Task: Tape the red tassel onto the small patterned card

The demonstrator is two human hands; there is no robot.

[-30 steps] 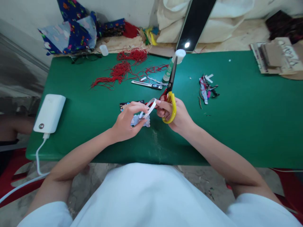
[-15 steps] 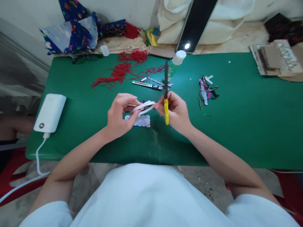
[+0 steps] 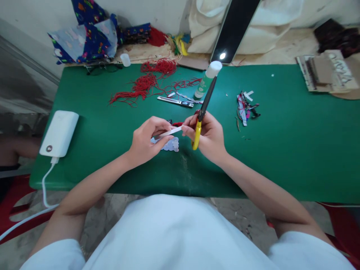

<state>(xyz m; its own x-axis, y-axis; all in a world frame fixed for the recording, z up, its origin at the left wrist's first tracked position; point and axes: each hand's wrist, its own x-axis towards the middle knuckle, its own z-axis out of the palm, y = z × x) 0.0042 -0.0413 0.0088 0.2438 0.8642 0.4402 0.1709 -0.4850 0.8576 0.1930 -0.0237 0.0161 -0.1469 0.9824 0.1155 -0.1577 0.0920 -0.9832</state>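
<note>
A thin white strip [image 3: 174, 131] spans the gap between my two hands, over the green tabletop. My left hand [image 3: 149, 138] pinches it between thumb and fingers. At the strip's other end, my right hand [image 3: 208, 131] closes its thumb and fingertips, while yellow-handled scissors [image 3: 197, 135] hang in that same hand with their dark blades pointing up and away. Below the left fingers lies a pale, scallop-edged piece [image 3: 173, 144], partly covered. Something red [image 3: 177, 124] shows just behind the strip; its kind is unclear.
A utility knife [image 3: 176, 101] and a glue stick [image 3: 206, 80] are beyond my hands, near tangled red cord [image 3: 144, 82]. Scraps [image 3: 246, 108] lie to the right, cardboard pieces [image 3: 323, 71] farther right. A white power bank [image 3: 59, 133] with a cable sits left.
The white strip, looped before, now appears flatter and straighter. The scissors in my right hand have tilted, blades leaning to the right. My left hand has shifted slightly right.
</note>
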